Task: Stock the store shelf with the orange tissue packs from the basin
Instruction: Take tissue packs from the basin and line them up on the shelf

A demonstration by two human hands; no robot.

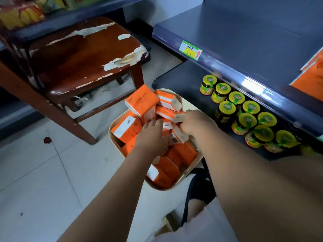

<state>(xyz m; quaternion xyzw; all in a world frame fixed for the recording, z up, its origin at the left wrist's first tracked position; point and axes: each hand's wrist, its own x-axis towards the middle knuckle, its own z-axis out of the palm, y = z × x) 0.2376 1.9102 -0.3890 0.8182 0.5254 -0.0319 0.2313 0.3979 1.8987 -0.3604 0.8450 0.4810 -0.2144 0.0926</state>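
Note:
A cream basin (pixel 112 132) stands on the tiled floor, filled with several orange tissue packs (pixel 142 100). Both my hands are inside it. My left hand (pixel 153 135) lies over the packs in the middle, fingers curled down onto one orange pack (pixel 167 126). My right hand (pixel 195 122) reaches in from the right side, its fingers curled around a white-ended pack (pixel 174 115); the fingertips are hidden. The dark blue shelf (pixel 236 32) rises to the right, with more orange packs (pixel 312 79) at its far right edge.
A worn brown wooden chair (pixel 83 55) stands just behind the basin to the left. Several yellow-lidded jars (pixel 248 117) fill the lower shelf board on the right. A green and yellow price tag (pixel 190 50) sits on the shelf edge. My sandalled foot (pixel 199 187) is beside the basin.

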